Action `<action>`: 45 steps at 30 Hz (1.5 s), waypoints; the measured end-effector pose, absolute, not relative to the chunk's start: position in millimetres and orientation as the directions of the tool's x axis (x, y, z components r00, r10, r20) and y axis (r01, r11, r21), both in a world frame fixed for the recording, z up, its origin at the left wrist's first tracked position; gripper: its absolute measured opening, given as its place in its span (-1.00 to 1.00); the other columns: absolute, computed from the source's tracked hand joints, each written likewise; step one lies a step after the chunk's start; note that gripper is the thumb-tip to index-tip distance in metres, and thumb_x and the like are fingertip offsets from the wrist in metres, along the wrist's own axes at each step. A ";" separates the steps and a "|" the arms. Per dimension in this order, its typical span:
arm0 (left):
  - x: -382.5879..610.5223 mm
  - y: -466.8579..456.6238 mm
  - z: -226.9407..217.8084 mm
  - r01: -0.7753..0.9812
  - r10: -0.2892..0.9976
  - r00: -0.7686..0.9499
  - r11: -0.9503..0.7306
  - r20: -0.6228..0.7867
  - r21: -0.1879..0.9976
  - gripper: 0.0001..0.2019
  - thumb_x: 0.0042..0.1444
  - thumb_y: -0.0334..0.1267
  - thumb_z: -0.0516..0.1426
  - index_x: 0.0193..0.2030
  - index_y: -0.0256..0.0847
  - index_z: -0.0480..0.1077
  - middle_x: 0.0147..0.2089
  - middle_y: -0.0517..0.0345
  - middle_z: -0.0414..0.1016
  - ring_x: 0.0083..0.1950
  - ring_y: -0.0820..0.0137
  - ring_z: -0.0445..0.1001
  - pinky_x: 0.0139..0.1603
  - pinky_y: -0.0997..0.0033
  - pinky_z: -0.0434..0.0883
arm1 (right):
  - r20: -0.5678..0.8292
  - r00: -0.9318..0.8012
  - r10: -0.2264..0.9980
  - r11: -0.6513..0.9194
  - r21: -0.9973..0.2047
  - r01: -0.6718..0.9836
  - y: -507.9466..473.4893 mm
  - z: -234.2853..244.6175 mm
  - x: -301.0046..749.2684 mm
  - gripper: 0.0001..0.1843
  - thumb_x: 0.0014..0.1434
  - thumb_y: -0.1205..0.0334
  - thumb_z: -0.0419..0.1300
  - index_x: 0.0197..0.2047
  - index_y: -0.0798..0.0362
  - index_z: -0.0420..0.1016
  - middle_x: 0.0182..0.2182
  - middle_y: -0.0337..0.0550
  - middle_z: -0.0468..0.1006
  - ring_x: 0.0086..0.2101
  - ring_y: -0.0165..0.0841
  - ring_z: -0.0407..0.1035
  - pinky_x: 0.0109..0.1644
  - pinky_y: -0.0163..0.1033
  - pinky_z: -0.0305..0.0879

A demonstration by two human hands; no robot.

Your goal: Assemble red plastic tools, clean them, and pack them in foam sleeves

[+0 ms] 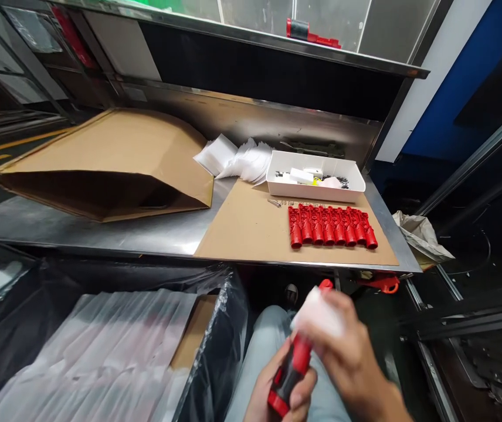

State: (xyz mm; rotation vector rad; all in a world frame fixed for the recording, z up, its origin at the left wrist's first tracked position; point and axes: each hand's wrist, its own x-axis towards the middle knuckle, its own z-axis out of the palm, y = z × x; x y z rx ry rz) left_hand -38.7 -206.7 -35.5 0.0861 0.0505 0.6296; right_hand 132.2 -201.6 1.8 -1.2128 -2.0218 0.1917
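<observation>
My left hand [277, 390] grips the lower end of a red and black tool [292, 366] over my lap. My right hand [352, 351] pinches a small clear plastic bag [316, 313] over the tool's top end. Both hands are closed, low in the view, below the table's front edge. A row of several matching red tools [331, 225] lies on a cardboard sheet [242, 228] on the steel table, in front of a white tray [315, 189].
A large open cardboard box [105, 158] lies on its side at the table's left. A pile of clear bags [237, 158] sits behind the sheet. A black-lined box of bagged items [101, 351] stands at my lower left. Another red tool [310, 32] rests on the upper shelf.
</observation>
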 end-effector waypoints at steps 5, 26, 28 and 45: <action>-35.1 -200.6 -49.9 -0.461 0.455 0.876 0.888 0.160 -0.001 -0.55 0.31 -0.10 0.08 -0.58 -0.28 0.35 -0.75 0.33 0.20 -0.85 0.67 -0.04 -0.83 0.70 -0.01 | 0.523 -0.226 0.822 0.504 -0.483 0.717 -196.6 0.3 134.4 -0.61 0.34 0.30 0.02 0.13 -0.22 0.48 0.15 -0.05 0.24 -0.02 -0.29 0.46 -0.02 -0.25 0.48; -33.8 -201.2 -53.7 -0.487 0.493 0.870 0.862 0.015 -0.142 -0.55 0.31 -0.15 0.11 -0.60 -0.32 0.30 -0.70 0.41 0.10 -0.82 0.76 -0.09 -0.77 0.77 -0.06 | 0.499 -0.307 0.810 0.540 -0.432 0.722 -192.6 3.8 138.0 -0.62 0.30 0.34 0.05 0.09 -0.13 0.54 -0.03 0.00 0.40 -0.19 -0.32 0.51 -0.22 -0.28 0.52; -34.6 -199.0 -56.1 -0.444 0.453 0.891 0.884 0.036 -0.144 -0.48 0.34 -0.07 0.05 -0.63 -0.31 0.30 -0.72 0.38 0.11 -0.84 0.72 -0.07 -0.81 0.72 -0.08 | 0.489 -0.254 0.835 0.488 -0.443 0.752 -189.6 7.1 139.8 -0.61 0.30 0.37 0.03 0.05 -0.13 0.56 -0.05 -0.02 0.40 -0.19 -0.33 0.51 -0.19 -0.27 0.52; -34.3 -193.2 -64.2 -0.406 0.420 0.901 0.904 0.109 -0.133 -0.45 0.35 -0.14 0.04 -0.70 -0.22 0.10 -0.79 0.41 0.03 -0.85 0.73 -0.18 -0.80 0.74 -0.12 | 0.452 -0.207 0.868 0.430 -0.472 0.769 -179.1 1.6 142.2 -0.62 0.37 0.20 0.00 0.16 -0.14 0.49 0.04 0.01 0.42 -0.12 -0.29 0.54 -0.12 -0.26 0.53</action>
